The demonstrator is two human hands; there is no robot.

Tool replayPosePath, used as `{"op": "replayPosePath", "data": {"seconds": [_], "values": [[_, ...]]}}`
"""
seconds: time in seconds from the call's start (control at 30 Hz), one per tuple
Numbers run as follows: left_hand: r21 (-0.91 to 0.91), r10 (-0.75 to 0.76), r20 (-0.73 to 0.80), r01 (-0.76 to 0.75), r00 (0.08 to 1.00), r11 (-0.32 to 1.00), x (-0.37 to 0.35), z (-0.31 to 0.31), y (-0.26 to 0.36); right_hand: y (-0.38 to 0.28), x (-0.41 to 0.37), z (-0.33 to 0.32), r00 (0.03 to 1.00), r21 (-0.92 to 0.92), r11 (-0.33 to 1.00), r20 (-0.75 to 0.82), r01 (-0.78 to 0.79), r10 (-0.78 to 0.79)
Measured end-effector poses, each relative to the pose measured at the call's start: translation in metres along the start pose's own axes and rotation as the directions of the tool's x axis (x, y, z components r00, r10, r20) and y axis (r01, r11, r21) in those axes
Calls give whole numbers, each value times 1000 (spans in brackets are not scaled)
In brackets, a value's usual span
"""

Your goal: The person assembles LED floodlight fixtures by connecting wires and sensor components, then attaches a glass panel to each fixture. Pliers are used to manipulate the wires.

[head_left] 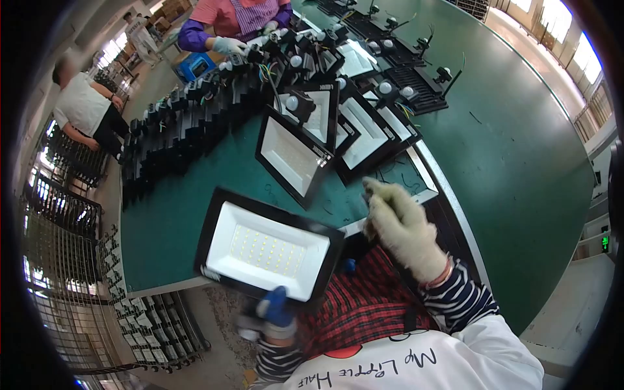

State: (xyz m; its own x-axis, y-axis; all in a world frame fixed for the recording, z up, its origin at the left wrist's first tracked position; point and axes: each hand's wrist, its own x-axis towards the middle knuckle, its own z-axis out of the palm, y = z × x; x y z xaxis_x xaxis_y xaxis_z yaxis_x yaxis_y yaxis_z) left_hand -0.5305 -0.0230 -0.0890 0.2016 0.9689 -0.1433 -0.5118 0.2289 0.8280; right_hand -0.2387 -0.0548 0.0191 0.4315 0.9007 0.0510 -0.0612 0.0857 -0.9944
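Note:
A black-framed floodlight [270, 250] with rows of small yellow LEDs is tilted over the near edge of the green table. My left hand [276, 312], in a glove with blue fingertips, grips its lower edge; part of the hand is blurred. To the right of the floodlight, my right hand [403, 227] wears a whitish glove. Its fingers are bent together at the tips around a small dark thing too unclear to name. Beyond my hands, another floodlight [292, 156] lies on the table, touching a group of similar lights.
Long rows of black housings with sensors [195, 117] line the green table [520, 175]. A co-worker [244, 23] in gloves handles parts at the far side. Another person [88, 107] stands at the left. Racks [156, 328] stand below the table at the left.

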Motion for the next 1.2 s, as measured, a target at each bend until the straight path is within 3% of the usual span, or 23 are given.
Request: {"op": "replayPosePath", "data": {"seconds": [0.03,0.07,0.1,0.2,0.3,0.47,0.67,0.77,0.83,0.97,1.03,1.1,1.17,1.2], "values": [[17,-36,18,36,999,999,-3,22,31,-8,8,-8,998,63,998,56,-25,22],[27,-96,-85,99,992,995,-4,23,35,-24,15,-13,987,-7,1000,160,27,-26],[-213,-217,-5,211,976,954,-2,24,49,-35,22,-17,962,-68,994,264,90,-69],[-136,-306,51,310,951,941,-6,45,70,-33,43,-10,919,-156,975,384,157,-87],[-59,-331,83,336,940,940,-7,55,73,-49,50,-2,926,-345,936,371,71,66],[-42,-371,71,374,926,926,-13,60,82,-48,52,1,920,-505,835,392,218,-3],[-250,-346,203,390,916,886,-12,69,91,-47,51,-1,893,-495,831,450,256,-8],[-131,-326,167,348,931,928,-12,71,92,-47,41,0,859,-496,807,511,322,-29],[-151,-333,161,357,929,922,-6,64,89,-49,35,2,833,-521,744,546,418,-85],[-229,-299,208,343,931,911,-1,71,90,-59,21,8,782,-485,772,622,411,-26],[-313,-266,239,334,934,889,1,73,88,-53,15,9,770,-409,772,618,487,-158],[-285,-202,204,256,958,924,6,60,83,-49,11,10,753,-424,753,643,503,-142],[-229,-181,171,218,968,949,8,68,93,-73,6,11,709,-451,772,705,447,2],[-211,-174,165,207,971,955,10,74,97,-65,1,12,704,-448,716,705,535,-85]]}}
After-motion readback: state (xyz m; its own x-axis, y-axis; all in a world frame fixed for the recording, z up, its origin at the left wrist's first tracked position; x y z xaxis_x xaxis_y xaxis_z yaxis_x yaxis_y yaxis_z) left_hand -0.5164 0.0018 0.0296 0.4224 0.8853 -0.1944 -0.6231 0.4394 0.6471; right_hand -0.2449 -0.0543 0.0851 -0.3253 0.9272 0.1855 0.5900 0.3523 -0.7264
